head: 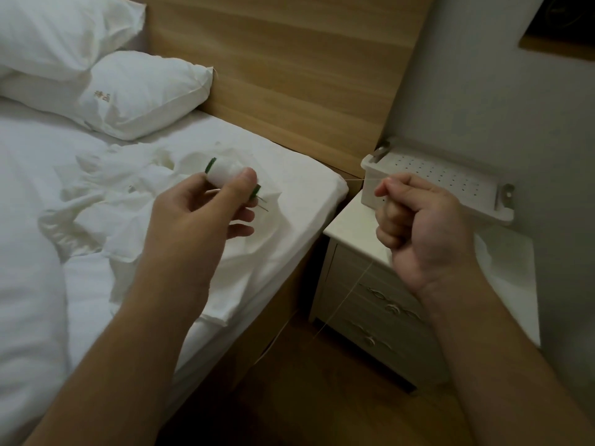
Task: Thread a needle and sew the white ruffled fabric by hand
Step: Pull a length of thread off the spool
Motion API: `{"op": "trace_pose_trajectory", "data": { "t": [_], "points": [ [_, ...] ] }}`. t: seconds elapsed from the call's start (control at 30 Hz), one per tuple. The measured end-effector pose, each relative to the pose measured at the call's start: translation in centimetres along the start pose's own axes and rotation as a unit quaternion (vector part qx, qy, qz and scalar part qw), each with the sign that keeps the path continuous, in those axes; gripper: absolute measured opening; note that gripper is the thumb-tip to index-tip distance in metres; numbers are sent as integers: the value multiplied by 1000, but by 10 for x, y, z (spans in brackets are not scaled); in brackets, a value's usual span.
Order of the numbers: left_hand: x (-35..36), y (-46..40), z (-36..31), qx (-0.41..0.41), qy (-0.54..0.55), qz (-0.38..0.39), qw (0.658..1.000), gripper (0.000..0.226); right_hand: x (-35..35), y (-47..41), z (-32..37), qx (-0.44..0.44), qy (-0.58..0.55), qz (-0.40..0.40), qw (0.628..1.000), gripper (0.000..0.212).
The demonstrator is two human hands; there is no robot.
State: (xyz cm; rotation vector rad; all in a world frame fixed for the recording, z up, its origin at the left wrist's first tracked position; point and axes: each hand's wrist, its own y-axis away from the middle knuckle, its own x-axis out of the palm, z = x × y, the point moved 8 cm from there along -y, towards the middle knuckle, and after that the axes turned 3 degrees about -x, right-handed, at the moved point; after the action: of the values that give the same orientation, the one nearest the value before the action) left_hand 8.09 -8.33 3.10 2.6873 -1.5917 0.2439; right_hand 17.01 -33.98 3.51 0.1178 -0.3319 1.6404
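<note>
A person draws thread (354,294) off a white spool (222,175) above the bed (289,201). The left hand (206,207) pinches the spool between thumb and fingers, and a needle (262,204) pokes out just beneath them. The right hand (415,220), well to the right of the spool and over the nightstand (351,223), is curled into a fist around the thread, which trails down below it. The ruffled fabric (106,188) lies crumpled on the sheet, just left of and behind the spool. The thread looks fine, limp and likely to slip, so it is best pinched close to its end for threading. The fabric looks light and floppy and would probably need holding near the seam, with the needle gripped mid-shaft.
</note>
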Motion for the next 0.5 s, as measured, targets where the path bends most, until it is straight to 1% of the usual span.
{"op": "trace_pose_trajectory", "data": {
  "t": [0.1, 0.2, 0.3, 0.4, 0.5],
  "points": [
    [-3, -1, 4, -39, 73, -16, 996, 20, -8, -1, -2, -1, 26, -30, 999, 29],
    [-6, -1, 4, -39, 89, -32, 995, 24, -14, -1, -5, 4, 68, -51, 996, 28],
    [-8, -2, 5, -53, 145, -41, 987, 23, -16, 1, -6, 10, 115, -58, 992, 27],
    [-14, -3, 4, -43, 145, -57, 987, 21, -20, 2, -5, 12, 167, -70, 983, 27],
    [-18, -1, 1, -11, 137, -78, 987, 24, -24, 3, -5, 15, 171, -82, 982, 26]
  ]
}}
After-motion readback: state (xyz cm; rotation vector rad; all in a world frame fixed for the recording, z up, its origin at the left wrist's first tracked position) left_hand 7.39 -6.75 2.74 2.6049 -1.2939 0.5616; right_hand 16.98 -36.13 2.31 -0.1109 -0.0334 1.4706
